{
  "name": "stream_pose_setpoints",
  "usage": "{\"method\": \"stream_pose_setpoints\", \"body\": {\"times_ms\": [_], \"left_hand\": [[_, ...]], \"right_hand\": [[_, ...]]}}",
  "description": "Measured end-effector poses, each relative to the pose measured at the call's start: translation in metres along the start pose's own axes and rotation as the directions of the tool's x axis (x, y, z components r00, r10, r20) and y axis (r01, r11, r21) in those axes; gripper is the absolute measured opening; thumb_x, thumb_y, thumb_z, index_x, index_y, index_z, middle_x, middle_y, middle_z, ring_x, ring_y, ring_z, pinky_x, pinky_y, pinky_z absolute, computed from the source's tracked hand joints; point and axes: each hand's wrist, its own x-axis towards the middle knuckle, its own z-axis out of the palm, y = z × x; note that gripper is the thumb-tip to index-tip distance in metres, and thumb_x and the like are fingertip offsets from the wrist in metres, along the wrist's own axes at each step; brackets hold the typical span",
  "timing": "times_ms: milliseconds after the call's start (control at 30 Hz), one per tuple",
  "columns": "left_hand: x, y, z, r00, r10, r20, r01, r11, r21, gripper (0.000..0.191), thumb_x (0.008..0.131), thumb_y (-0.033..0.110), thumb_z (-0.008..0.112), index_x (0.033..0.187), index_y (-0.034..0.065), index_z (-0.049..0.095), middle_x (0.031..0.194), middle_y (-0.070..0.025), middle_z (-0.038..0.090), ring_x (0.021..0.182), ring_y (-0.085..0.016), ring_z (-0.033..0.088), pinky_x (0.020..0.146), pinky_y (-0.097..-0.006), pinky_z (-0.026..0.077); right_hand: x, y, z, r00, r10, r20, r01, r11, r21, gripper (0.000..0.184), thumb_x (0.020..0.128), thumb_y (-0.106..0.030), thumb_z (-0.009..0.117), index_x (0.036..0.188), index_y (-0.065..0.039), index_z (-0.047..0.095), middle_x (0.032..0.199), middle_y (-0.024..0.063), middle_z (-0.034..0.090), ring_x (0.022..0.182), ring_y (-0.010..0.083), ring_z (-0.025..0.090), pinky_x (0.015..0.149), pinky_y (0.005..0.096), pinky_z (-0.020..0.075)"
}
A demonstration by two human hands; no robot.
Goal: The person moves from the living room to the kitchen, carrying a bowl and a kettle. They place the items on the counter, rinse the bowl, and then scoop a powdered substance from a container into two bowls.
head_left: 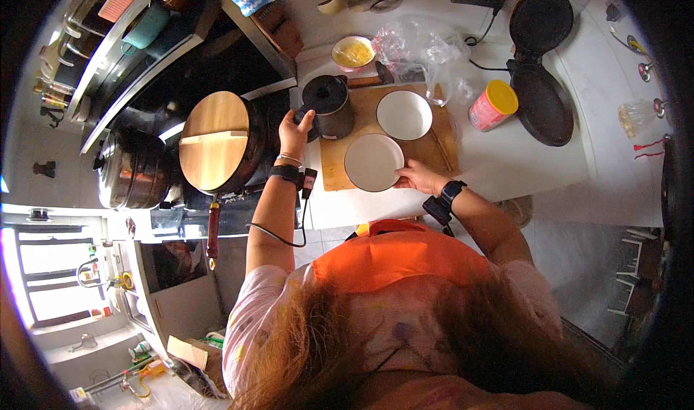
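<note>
My left hand (295,131) grips the handle of a dark lidded pot (337,118), which stands at the left end of a wooden cutting board (333,169). Between thumb and fingers, my right hand (420,177) pinches the rim of a white bowl (374,162) near the board's front edge. The inside of that bowl looks bare. Just behind it sits a second white bowl (404,115), also with nothing visible inside. A thin stick-like utensil (443,149) lies on the board to the right.
Left of the board, a pan with a wooden lid (214,142) and a large metal pot (133,169) occupy the stove. Behind are a bowl of yellow food (353,52), a knife (385,74) and clear plastic bags (423,47). Rightward stand a yellow-lidded can (493,105) and an opened electric griddle (542,104).
</note>
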Motion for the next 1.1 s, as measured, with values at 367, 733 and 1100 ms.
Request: {"method": "stream_pose_setpoints", "body": {"times_ms": [367,733,1100], "left_hand": [[-0.018,-0.003,-0.003,0.947,0.297,-0.123,-0.222,0.880,0.421,0.047,0.086,0.026,0.075,0.114,-0.0035,0.051,0.111,-0.0157,0.057,0.106,-0.025,0.053,0.091,-0.0364,0.044],[-0.093,0.072,0.079,0.653,-0.145,0.743,0.542,0.776,-0.324,0.074,0.098,0.064,0.034,0.145,0.0071,0.035,0.129,-0.0160,0.057,0.109,-0.030,0.062,0.096,-0.0428,0.049],[-0.078,0.066,0.115,0.539,-0.180,0.823,0.777,0.483,-0.404,0.072,0.096,0.059,0.047,0.148,0.0123,0.029,0.140,-0.0167,0.049,0.116,-0.033,0.057,0.100,-0.0454,0.047]], "right_hand": [[-0.036,-0.030,0.024,0.976,-0.216,0.015,0.217,0.976,-0.027,0.058,0.091,-0.007,0.057,0.143,-0.007,0.033,0.132,0.0099,0.050,0.114,0.0238,0.058,0.091,0.0407,0.0570],[-0.064,-0.090,0.012,0.921,-0.388,0.047,0.382,0.919,0.093,0.059,0.091,-0.018,0.064,0.143,-0.017,0.035,0.135,0.0085,0.046,0.118,0.0265,0.054,0.089,0.0433,0.0551],[-0.066,-0.095,-0.001,0.909,-0.381,-0.170,0.384,0.923,-0.016,0.059,0.094,-0.038,0.063,0.138,-0.011,0.035,0.130,0.0120,0.051,0.095,0.0244,0.067,0.078,0.0352,0.0578]]}}
